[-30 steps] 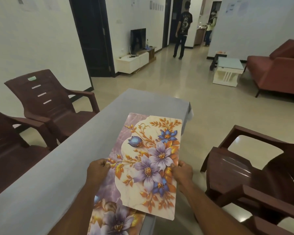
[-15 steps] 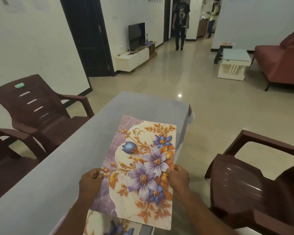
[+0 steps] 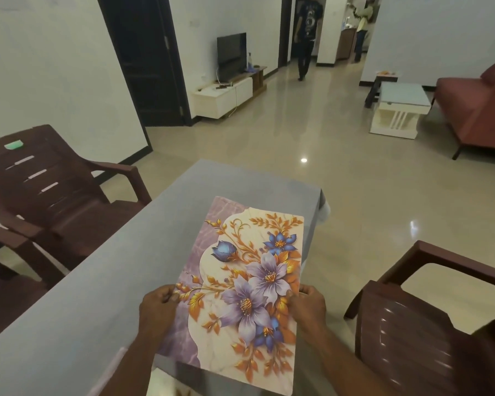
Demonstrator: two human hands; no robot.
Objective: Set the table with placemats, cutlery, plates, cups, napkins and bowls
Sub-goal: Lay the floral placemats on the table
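Barely begun: both hands hold one flat rectangular placemat printed with purple and orange flowers point(image 3: 240, 284) over the grey-clothed worktop point(image 3: 103, 281), left hand point(image 3: 157, 305) and right hand point(image 3: 307, 305) each in a pinching grip on its long edges. No cutlery, plates, cups, napkins or bowls are visible.

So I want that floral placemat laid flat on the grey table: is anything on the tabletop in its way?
Nothing visible. Both the left hand and right hand grip the placemat by its edges over the table, whose grey surface around it shows no objects.
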